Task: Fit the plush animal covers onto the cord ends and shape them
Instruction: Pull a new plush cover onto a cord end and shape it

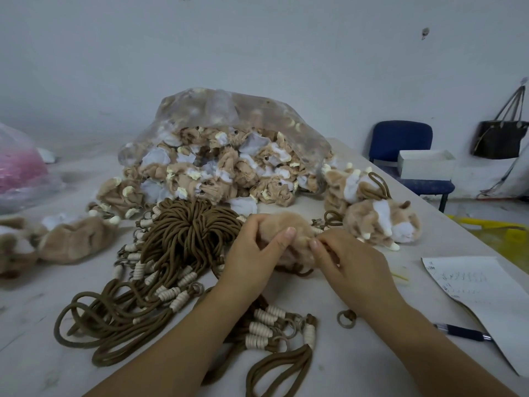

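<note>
While I have one tan plush cover point(290, 224) gripped mid-table, left hand point(257, 250) curled round it and right hand point(352, 262) pinching its edge, only a few finished animals point(380, 222) sit to the right. Bag of covers point(229, 156) full, cord bundle point(186, 233) big: early in the batch, I'd judge.

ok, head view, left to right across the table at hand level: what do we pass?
Pink bag → limp covers → brown cord bundle → left hand → plush cover gripped by both hands → right hand → sheet of paper.
</note>
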Available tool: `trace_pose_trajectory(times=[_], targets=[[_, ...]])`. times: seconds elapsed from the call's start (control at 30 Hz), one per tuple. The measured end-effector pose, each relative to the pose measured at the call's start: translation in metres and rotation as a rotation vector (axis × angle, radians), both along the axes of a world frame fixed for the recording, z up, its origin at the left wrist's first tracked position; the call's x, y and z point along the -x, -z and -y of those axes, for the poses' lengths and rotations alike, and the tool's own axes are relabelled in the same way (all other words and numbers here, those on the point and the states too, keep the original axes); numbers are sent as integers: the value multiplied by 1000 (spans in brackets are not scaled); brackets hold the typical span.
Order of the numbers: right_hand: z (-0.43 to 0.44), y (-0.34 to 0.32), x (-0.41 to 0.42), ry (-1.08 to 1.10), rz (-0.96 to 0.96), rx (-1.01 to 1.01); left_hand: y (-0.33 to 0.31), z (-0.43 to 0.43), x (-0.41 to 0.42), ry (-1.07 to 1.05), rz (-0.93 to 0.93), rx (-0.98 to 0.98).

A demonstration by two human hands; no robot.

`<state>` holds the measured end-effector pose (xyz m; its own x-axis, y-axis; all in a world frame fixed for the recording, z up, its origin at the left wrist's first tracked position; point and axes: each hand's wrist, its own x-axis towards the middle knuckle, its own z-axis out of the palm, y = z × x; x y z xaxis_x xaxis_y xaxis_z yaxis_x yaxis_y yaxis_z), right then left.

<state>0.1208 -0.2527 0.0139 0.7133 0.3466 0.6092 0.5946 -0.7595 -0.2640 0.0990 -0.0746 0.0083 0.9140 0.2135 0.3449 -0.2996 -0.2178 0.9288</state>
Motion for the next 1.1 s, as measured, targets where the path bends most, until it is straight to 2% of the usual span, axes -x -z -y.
trace_pose_trajectory(times=[0.1,0.23,0.47,0.63,0.73,0.83,0.97,1.03,1.1], targets=[[-2,4,-1,43,-32,17,-2,1,1,-46,52,-50],[-1,7,-2,66,-45,-14,-2,0,2,-92,167,-23],[3,2,-1,-15,-78,-23,0,1,1,-67,102,16],[5,3,-1,1,-133,-1,0,2,3,-57,241,-207],[4,3,0,-26,-125,-19,0,3,4,-2,326,-244],[2,4,2,-43,-96,-37,1,3,4,62,266,-173],[2,4,1,-43,-74,-32,1,0,1,167,13,170],[2,4,1,-39,-56,-15,3,-2,0,171,-69,174],[2,3,1,-35,-53,-3,4,-1,1,143,-46,109]])
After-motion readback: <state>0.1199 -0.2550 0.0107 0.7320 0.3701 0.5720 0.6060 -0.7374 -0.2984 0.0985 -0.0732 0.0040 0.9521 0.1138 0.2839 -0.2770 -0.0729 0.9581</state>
